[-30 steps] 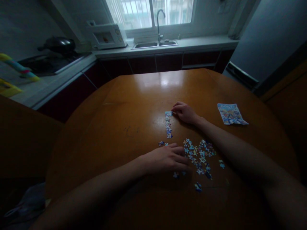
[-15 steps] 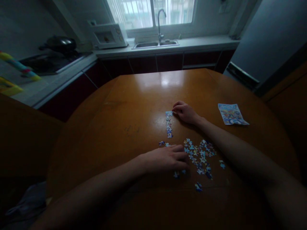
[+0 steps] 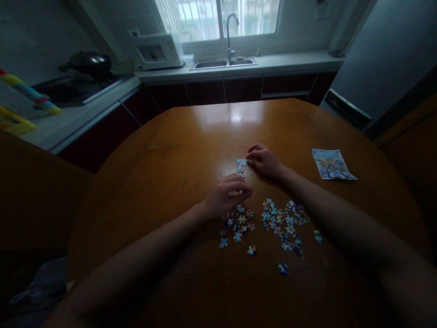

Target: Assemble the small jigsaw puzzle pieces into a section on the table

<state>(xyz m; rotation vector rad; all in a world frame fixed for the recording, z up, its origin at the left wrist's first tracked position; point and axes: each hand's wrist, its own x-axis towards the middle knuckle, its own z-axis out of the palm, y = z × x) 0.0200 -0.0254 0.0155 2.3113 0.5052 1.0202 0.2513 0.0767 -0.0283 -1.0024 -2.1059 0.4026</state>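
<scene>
My left hand (image 3: 228,195) hovers over the lower part of the joined jigsaw strip (image 3: 241,169) and covers it. Its fingers are pinched, with a small pale puzzle piece (image 3: 241,192) showing between them. At the strip's top right corner rests my right hand (image 3: 263,160), fingers curled and the tips closed on the edge of a puzzle piece (image 3: 245,162) there. Below my left hand lies a loose pile of puzzle pieces (image 3: 241,219). A second pile (image 3: 287,221) spreads to its right, between my forearms.
A picture sheet (image 3: 332,164) lies at the right of the wooden table (image 3: 191,150). Single pieces sit nearer me, one a dark blue and white piece (image 3: 283,268). Beyond the table are a sink (image 3: 210,64), a microwave (image 3: 159,51) and a stove with a pan (image 3: 87,63).
My left hand has risen from the loose pieces and moved up and left to the strip, with a small piece in its fingers. The left pile now shows. My right hand stays put.
</scene>
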